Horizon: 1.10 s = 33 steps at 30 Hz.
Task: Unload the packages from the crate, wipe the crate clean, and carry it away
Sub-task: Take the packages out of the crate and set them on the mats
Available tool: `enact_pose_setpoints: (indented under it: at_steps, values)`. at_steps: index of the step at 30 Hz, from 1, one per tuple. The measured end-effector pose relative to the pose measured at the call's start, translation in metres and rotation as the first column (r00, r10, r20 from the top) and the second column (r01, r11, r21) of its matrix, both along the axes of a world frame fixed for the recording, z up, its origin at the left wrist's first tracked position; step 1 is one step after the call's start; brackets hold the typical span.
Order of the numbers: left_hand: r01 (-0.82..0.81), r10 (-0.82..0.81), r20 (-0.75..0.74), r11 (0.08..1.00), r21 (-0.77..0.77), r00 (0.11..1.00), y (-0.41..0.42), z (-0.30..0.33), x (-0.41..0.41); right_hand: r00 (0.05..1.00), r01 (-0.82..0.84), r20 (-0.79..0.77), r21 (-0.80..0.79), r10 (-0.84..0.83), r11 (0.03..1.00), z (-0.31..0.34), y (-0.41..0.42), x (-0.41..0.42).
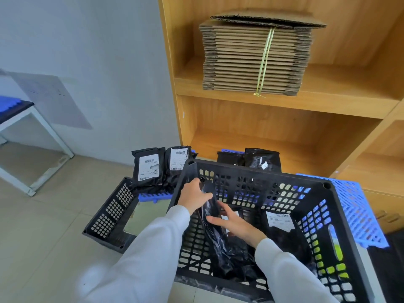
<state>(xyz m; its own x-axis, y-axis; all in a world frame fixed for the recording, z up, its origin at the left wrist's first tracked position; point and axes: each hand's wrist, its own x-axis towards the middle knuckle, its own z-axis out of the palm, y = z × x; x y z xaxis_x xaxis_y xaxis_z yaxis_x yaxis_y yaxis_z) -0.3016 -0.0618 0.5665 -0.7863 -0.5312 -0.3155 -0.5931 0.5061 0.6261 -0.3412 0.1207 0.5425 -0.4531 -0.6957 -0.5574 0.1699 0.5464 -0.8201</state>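
Note:
A black slatted crate (pixel 258 171) stands in front of me with black plastic packages inside. My left hand (pixel 193 196) grips the top end of one upright black package (pixel 216 232) near the crate's left wall. My right hand (pixel 237 224) lies flat against the same package, fingers spread. Another package with a white label (pixel 282 224) leans at the crate's right side. Unloaded black packages (pixel 148 169) stand on a blue pallet (pixel 153 196) behind the crate's left corner, and more black packages (pixel 262 160) stand behind its far wall.
A second, lower black crate (pixel 109 213) sits on the tiled floor to the left. A blue slatted panel (pixel 354 206) is on the right. A wooden shelf unit (pixel 284 106) holds a tied cardboard stack (pixel 255 55). A white-framed table (pixel 32 127) stands far left.

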Motion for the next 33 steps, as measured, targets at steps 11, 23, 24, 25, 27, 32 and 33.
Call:
enact_pose_setpoints:
  at_steps: [11, 23, 24, 25, 27, 32, 33]
  values:
    - [-0.054, 0.164, -0.115, 0.771, 0.634, 0.980, 0.037, 0.004, 0.017, 0.884, 0.467, 0.110, -0.185, -0.454, 0.864, -0.015, -0.003, 0.028]
    - [0.114, -0.014, -0.247, 0.910, 0.398, 0.969, 0.011, 0.010, 0.026, 0.859, 0.494, -0.088, -0.114, -0.504, 0.862, -0.006, 0.027, -0.008]
    - [0.104, -0.022, -0.242, 0.937, 0.334, 0.970, 0.007, 0.009, 0.027, 0.858, 0.500, -0.072, -0.110, -0.509, 0.859, -0.006, 0.031, -0.011]
    - [0.099, -0.030, -0.221, 0.946, 0.309, 0.975, 0.005, 0.007, 0.027, 0.855, 0.510, -0.052, -0.107, -0.517, 0.854, -0.006, 0.036, -0.014]
    - [0.104, -0.054, -0.145, 0.925, 0.366, 0.988, 0.001, 0.005, 0.029, 0.835, 0.547, -0.004, -0.112, -0.551, 0.830, -0.006, 0.044, -0.019]
    - [0.070, -0.089, -0.005, 0.751, 0.657, 0.996, 0.007, -0.003, 0.033, 0.812, 0.584, 0.113, -0.127, -0.573, 0.802, -0.003, 0.057, -0.020]
    - [0.073, -0.088, -0.016, 0.692, 0.718, 0.996, 0.008, -0.005, 0.033, 0.808, 0.588, 0.130, -0.127, -0.574, 0.799, -0.003, 0.059, -0.018]
